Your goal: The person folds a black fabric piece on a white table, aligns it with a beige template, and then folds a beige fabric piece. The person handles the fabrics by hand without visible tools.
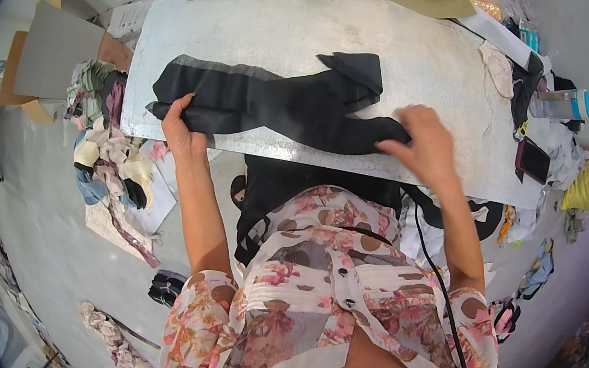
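Clearly, the black fabric piece (pixel 275 107) lies flat on the white table (pixel 402 38), stretched from ten o'clock toward four o'clock of the tabletop. The left hand (pixel 182 128) pinches its ten-o'clock end with fingers closed on the cloth; the right hand (pixel 421 140) presses flat on the four-o'clock end, fingers spread. It looks thin, limp and light, likely to slide and wrinkle, so the edges seem the best hold. Scrap heaps (pixel 107 151) sit at nine o'clock.

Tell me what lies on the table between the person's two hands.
In the head view, the black fabric piece spans the stretch from the left hand to the right hand. Both hands rest on it, over the pale metal table.
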### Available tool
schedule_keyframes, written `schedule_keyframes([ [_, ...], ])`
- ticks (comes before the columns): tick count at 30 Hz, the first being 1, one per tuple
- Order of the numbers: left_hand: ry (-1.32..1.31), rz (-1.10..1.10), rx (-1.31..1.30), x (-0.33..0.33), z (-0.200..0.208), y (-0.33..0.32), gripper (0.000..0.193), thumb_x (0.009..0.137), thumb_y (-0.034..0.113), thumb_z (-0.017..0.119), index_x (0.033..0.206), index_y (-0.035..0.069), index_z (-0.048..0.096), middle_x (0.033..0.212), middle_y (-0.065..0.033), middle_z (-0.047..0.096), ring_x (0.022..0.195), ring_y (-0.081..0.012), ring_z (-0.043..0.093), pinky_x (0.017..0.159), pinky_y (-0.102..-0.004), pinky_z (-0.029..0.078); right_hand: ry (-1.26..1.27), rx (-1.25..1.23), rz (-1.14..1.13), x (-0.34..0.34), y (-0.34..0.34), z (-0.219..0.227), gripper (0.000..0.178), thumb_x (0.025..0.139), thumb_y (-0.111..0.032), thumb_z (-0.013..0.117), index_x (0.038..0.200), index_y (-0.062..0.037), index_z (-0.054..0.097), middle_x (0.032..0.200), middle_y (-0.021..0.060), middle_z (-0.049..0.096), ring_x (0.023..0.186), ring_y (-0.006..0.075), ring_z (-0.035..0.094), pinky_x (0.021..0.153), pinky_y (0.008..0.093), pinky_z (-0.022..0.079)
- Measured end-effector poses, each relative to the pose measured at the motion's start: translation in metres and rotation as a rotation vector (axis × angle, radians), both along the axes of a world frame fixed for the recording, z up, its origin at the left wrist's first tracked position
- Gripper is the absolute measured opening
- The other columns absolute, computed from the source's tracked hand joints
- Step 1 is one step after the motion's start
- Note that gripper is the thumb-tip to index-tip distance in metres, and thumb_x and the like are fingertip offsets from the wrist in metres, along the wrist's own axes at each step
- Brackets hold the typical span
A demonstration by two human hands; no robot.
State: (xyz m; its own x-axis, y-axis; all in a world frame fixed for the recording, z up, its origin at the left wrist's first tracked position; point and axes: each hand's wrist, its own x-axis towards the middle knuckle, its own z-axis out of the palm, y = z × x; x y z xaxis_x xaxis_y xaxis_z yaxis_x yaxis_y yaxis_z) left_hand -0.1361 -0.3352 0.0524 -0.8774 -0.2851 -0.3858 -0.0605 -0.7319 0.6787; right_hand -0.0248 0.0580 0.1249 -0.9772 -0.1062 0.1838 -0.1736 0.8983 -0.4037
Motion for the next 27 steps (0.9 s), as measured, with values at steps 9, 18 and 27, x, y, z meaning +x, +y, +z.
schedule_keyframes([
  [9,-0.004,0.026,-0.051,-0.002,-0.002,0.004,0.016,0.075,-0.009,0.061,0.09,-0.008,0.066,0.089,-0.0159,0.07,0.08,-0.027,0.069,0.079,-0.0382,0.058,0.27,0.025,-0.064,-0.066,-0.034,-0.001,0.047,0.075,-0.026,0.075,0.117,-0.0091,0.062,0.099,0.0101,0.065,0.094,0.0276,0.062,0.078,0.0369,0.05],
  [18,-0.029,0.016,-0.083,0.001,-0.003,-0.002,0.013,0.074,-0.007,0.064,0.086,-0.006,0.068,0.084,-0.0149,0.07,0.077,-0.0248,0.068,0.076,-0.0356,0.057,-0.095,-0.707,-0.426,-0.082,0.02,-0.042,0.037,0.079,-0.011,0.071,0.114,-0.0031,0.062,0.079,0.0074,0.066,0.067,0.0182,0.061,0.065,0.0323,0.05],
  [27,-0.045,-0.049,-0.084,0.0,-0.003,-0.015,0.013,0.075,-0.004,0.066,0.087,-0.005,0.067,0.092,-0.0119,0.07,0.085,-0.0234,0.067,0.084,-0.034,0.054,0.067,-0.669,-0.581,-0.045,0.057,-0.048,0.034,0.082,-0.009,0.07,0.114,-0.0032,0.063,0.082,0.0018,0.066,0.069,0.0097,0.055,0.066,0.0259,0.047],
])
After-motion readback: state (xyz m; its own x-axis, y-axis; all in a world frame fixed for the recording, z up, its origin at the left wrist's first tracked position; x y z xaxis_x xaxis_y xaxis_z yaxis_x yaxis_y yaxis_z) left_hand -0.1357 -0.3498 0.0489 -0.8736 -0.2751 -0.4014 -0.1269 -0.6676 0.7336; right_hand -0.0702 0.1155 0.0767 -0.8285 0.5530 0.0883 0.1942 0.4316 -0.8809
